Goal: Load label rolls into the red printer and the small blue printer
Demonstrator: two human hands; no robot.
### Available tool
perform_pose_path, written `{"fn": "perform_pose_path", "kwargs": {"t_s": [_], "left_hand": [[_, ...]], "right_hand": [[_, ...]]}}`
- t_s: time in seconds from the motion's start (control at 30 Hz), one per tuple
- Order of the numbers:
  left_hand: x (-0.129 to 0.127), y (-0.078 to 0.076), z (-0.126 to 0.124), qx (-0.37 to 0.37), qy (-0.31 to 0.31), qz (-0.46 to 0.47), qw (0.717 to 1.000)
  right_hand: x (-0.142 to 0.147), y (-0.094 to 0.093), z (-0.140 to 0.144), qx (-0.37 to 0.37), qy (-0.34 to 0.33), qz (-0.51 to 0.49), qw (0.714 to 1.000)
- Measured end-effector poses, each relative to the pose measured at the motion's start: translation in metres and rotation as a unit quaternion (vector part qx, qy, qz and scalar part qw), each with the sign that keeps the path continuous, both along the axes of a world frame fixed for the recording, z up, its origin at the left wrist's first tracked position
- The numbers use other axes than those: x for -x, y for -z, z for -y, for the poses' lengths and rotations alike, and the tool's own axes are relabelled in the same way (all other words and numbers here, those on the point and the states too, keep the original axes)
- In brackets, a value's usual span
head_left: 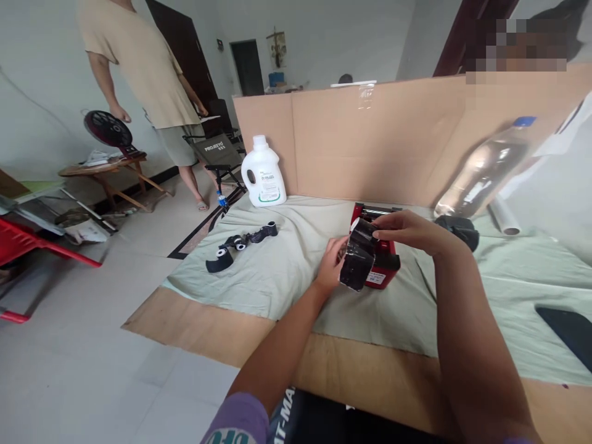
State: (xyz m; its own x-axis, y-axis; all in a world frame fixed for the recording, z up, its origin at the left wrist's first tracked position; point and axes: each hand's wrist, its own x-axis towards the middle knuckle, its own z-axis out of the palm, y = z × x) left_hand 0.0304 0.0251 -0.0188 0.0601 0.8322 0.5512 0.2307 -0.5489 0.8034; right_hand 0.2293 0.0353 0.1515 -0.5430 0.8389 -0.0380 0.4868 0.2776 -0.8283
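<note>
Both my hands hold a glossy black strip wound on a white core [358,262], above the table. My left hand [330,262] grips its left side, fingers partly hidden behind it. My right hand [404,229] pinches its upper right edge between thumb and fingers. Just behind it stands a red and black device [386,265] with a metal bar across its top, partly covered by the black strip and my right hand. To the left, several black rolls with white cores [239,244] lie in a line on the pale green cloth [287,277].
A cardboard panel [361,148] stands along the back. Before it are a white jug [264,176], a large clear bottle [485,166], a black object [457,231] and a white tube [504,216]. A dark flat object [567,333] lies right. One person [139,68] stands left; another is behind the panel.
</note>
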Motion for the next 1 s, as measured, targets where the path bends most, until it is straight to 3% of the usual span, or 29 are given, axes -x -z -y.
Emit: {"fn": "perform_pose_path", "kwargs": {"t_s": [0.07,0.17,0.3,0.4,0.53,0.77,0.9,1.0], "left_hand": [[0.002,0.0,0.001,-0.032,-0.001,-0.013,0.999],[0.005,-0.001,0.005,-0.086,-0.043,-0.047,0.994],[0.005,-0.004,0.011,-0.126,-0.056,-0.116,0.984],[0.001,-0.005,0.015,-0.16,-0.044,-0.177,0.97],[-0.004,-0.007,0.019,-0.189,-0.055,-0.219,0.956],[-0.007,-0.011,0.024,-0.197,-0.069,-0.208,0.955],[-0.009,-0.013,0.026,-0.208,-0.063,-0.186,0.958],[-0.009,-0.013,0.027,-0.21,-0.061,-0.163,0.962]], "right_hand": [[-0.02,0.008,-0.01,-0.022,-0.018,0.087,0.996],[-0.024,0.025,-0.021,-0.056,-0.013,0.21,0.976],[-0.003,0.042,-0.02,-0.113,0.087,0.369,0.919],[0.016,0.049,-0.013,-0.157,0.136,0.41,0.888],[0.025,0.057,-0.014,-0.156,0.165,0.427,0.875],[-0.015,0.049,-0.028,-0.106,0.196,0.288,0.931],[-0.041,0.053,-0.039,-0.173,0.32,0.142,0.92],[-0.041,0.066,-0.05,-0.189,0.357,-0.033,0.914]]}}
